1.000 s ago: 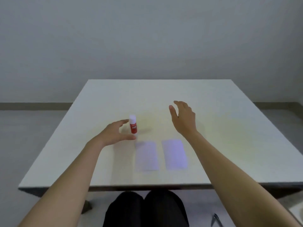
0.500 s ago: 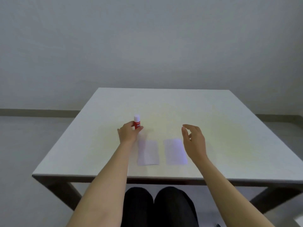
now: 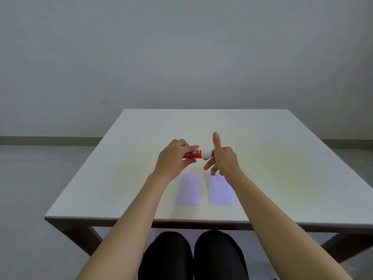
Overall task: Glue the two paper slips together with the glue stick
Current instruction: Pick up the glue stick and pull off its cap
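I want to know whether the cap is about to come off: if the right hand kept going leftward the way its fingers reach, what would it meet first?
The right hand would meet the glue stick's white cap, held sideways by the left hand. Its fingers look already at the cap, though actual contact is hard to judge.

Both bare forearms are reaching forward, the left hand [image 3: 173,158] gripping the glue stick [image 3: 193,155] sideways while the right hand [image 3: 222,158] is pinching its white cap [image 3: 206,154], index finger raised.

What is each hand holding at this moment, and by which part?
The left hand holds the glue stick by its red body. The right hand touches its white cap; a firm grip cannot be told.
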The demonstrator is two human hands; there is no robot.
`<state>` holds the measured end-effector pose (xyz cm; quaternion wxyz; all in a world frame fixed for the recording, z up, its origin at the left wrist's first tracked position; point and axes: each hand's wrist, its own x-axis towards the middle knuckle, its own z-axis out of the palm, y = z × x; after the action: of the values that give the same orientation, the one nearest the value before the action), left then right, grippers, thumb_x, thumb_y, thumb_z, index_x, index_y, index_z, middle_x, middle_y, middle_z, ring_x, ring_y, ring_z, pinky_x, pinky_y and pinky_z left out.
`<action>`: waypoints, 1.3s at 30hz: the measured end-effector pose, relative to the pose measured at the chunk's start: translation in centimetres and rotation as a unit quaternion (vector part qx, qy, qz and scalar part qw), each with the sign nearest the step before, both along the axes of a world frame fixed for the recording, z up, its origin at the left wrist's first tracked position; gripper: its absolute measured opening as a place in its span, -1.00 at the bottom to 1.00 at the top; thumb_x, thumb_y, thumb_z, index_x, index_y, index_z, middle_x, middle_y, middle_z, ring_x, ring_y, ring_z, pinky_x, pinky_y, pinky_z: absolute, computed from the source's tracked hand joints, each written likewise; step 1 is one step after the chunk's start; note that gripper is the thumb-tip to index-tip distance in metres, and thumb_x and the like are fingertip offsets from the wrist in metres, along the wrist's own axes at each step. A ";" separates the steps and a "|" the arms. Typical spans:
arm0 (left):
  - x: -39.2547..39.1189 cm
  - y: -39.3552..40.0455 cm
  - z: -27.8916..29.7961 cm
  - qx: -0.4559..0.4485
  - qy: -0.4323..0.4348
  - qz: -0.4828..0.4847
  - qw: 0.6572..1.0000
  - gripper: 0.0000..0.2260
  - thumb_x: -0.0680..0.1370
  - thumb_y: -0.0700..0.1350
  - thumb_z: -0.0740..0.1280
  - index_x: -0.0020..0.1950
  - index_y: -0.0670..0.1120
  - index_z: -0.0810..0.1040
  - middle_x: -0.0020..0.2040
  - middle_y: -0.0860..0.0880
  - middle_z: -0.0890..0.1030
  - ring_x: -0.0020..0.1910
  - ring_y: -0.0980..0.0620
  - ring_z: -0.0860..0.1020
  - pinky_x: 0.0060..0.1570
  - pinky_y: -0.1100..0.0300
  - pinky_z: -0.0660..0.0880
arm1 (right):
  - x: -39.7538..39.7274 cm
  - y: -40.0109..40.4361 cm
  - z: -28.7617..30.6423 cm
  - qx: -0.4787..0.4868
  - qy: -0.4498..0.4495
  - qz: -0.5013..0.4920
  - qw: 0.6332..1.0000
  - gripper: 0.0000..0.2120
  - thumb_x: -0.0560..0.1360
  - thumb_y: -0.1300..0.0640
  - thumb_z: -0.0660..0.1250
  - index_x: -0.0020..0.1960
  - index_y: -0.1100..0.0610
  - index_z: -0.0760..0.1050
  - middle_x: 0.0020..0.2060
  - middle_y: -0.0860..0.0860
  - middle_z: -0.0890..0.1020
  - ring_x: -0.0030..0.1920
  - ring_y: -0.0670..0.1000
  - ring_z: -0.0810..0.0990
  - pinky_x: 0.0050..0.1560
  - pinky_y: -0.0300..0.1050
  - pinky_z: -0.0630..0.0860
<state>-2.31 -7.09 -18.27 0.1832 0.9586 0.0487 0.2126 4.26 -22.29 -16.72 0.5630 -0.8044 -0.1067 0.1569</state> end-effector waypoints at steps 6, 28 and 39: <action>-0.4 -0.3 0.5 0.033 -0.029 0.002 0.999 -0.64 0.49 -0.04 0.41 0.28 0.10 0.55 -0.02 0.04 0.56 0.01 0.03 0.45 -0.21 0.24 0.33 | 0.4 -0.4 -0.1 0.073 -0.017 0.088 0.993 -0.87 0.54 0.13 0.29 -0.07 0.20 0.52 -0.30 0.09 0.55 -0.43 0.00 0.48 -0.38 -0.17 0.41; -1.2 1.1 -2.1 0.028 -0.006 0.035 0.999 -0.66 0.49 -0.05 0.40 0.27 0.10 0.56 -0.01 0.04 0.55 0.03 0.03 0.45 -0.24 0.23 0.34 | 0.8 1.2 -1.4 -0.094 -0.060 0.113 0.987 -0.80 0.58 0.11 0.17 -0.15 0.17 0.47 -0.37 0.08 0.57 -0.44 0.03 0.54 -0.37 -0.16 0.48; -1.2 1.1 -3.6 -0.029 0.035 0.033 0.998 -0.57 0.47 0.04 0.41 0.34 0.13 0.49 -0.07 0.06 0.57 -0.05 0.03 0.51 -0.21 0.23 0.34 | 0.7 1.3 -2.2 -0.062 -0.005 0.098 0.993 -0.70 0.57 0.02 0.23 -0.17 0.23 0.52 -0.44 0.08 0.58 -0.52 0.01 0.53 -0.47 -0.20 0.47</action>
<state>-3.52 -6.03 -21.87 0.2018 0.9577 0.0923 0.1833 4.94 -20.94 -18.88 0.4932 -0.8243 -0.1783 0.2134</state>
